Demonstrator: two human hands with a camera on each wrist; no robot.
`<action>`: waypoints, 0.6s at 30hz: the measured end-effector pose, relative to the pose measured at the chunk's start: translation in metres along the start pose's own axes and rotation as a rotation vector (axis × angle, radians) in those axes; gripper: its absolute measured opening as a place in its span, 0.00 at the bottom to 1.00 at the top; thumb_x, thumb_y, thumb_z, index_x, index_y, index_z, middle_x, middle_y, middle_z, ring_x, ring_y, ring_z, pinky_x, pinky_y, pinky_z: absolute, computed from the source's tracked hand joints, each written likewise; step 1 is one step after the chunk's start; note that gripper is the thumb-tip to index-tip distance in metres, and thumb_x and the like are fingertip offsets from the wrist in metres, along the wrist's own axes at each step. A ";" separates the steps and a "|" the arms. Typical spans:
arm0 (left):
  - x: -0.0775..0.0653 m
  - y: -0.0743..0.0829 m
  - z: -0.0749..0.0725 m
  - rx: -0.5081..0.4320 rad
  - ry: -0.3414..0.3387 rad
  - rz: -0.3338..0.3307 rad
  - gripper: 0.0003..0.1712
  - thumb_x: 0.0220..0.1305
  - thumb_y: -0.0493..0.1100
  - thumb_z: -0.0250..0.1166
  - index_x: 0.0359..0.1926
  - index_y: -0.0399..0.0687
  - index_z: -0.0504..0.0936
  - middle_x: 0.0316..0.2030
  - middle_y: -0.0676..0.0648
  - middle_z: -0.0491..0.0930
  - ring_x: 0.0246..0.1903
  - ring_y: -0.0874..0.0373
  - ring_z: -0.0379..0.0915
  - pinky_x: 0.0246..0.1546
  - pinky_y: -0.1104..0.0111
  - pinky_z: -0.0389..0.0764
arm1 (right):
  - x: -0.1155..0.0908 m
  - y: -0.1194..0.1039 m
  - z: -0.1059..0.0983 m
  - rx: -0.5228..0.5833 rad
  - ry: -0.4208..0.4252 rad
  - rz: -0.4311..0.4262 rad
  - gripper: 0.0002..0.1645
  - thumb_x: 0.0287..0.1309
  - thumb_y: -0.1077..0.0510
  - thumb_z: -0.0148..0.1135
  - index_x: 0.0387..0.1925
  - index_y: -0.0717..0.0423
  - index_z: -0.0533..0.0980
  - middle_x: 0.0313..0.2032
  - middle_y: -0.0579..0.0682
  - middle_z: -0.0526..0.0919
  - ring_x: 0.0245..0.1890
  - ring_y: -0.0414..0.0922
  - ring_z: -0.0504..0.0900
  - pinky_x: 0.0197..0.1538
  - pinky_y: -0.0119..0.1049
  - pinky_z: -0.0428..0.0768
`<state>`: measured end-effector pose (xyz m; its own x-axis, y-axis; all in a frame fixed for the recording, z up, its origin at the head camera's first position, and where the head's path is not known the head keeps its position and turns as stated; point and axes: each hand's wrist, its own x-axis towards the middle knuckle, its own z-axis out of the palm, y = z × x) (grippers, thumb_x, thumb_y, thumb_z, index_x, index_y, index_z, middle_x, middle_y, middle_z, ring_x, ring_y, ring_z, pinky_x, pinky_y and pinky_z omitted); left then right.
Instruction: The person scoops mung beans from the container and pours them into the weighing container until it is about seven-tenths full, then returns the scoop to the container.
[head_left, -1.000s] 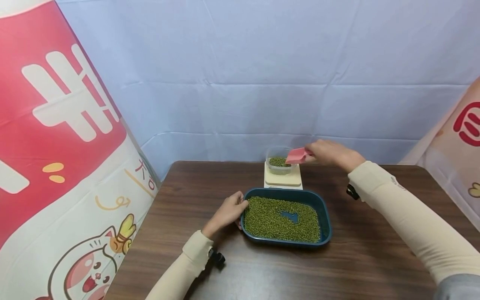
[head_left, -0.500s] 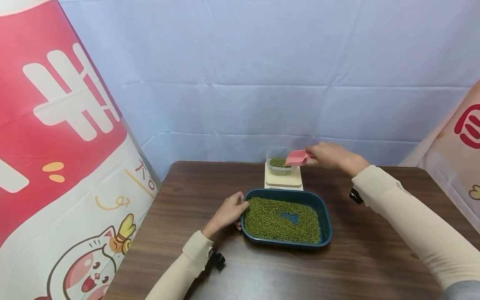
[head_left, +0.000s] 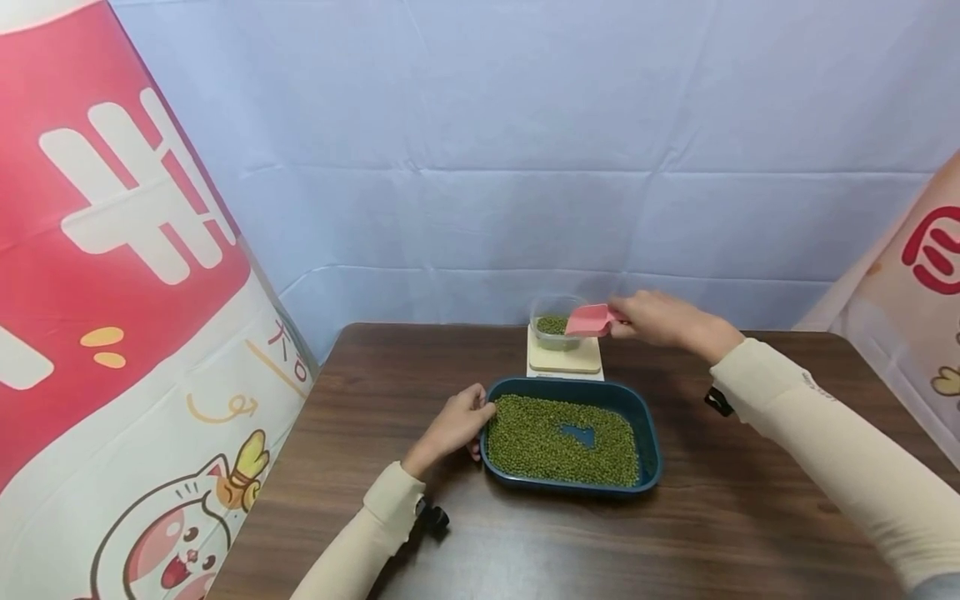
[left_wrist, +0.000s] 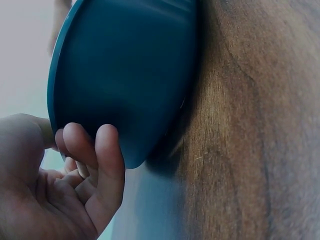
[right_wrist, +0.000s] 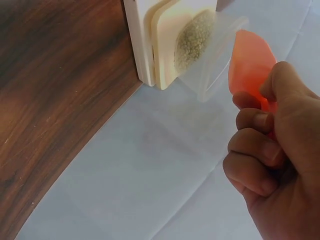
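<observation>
My right hand [head_left: 656, 319] grips the handle of a pink scoop [head_left: 588, 320], fingers curled round it in the right wrist view. The scoop's blade overlaps the right rim of a clear plastic container [head_left: 551, 340] in the head view. Green mung beans [right_wrist: 194, 41] cover the bottom of that container, which stands on a kitchen scale [head_left: 564, 360]. With thumb over the rim and fingers against the outside wall, my left hand [head_left: 457, 423] holds the left end of a dark blue tray [head_left: 651, 433]. Mung beans [head_left: 540, 454] spread over the tray's floor, with a bare blue patch near the middle.
The brown wooden table [head_left: 405, 367] ends just behind the scale, where a pale cloth [head_left: 480, 208] hangs. A red and white printed banner [head_left: 135, 275] hangs at the left, and another printed cloth [head_left: 907, 308] at the right.
The right hand has shifted slightly down, and the pink scoop's blade has tipped to show more of its face. The left hand and tray keep their places.
</observation>
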<state>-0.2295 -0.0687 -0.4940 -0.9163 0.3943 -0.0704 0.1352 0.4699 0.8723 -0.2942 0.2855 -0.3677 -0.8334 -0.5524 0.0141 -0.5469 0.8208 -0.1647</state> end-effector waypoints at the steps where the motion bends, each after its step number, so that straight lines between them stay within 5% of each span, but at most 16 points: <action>1: 0.000 0.000 0.000 0.000 -0.001 0.000 0.12 0.71 0.47 0.50 0.34 0.44 0.66 0.14 0.43 0.73 0.08 0.51 0.74 0.11 0.60 0.82 | -0.001 -0.001 -0.001 0.002 0.004 -0.003 0.09 0.63 0.55 0.59 0.28 0.50 0.70 0.18 0.44 0.68 0.16 0.39 0.65 0.18 0.31 0.66; 18: -0.002 0.003 0.000 -0.008 -0.002 -0.013 0.11 0.70 0.47 0.50 0.34 0.44 0.65 0.13 0.44 0.70 0.08 0.51 0.73 0.11 0.60 0.82 | -0.022 -0.017 -0.004 -0.003 0.017 -0.041 0.10 0.64 0.54 0.59 0.29 0.48 0.69 0.17 0.43 0.65 0.15 0.37 0.63 0.18 0.29 0.64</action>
<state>-0.2278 -0.0682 -0.4915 -0.9173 0.3896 -0.0829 0.1202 0.4691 0.8749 -0.2672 0.2840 -0.3609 -0.8118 -0.5827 0.0379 -0.5805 0.7982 -0.1609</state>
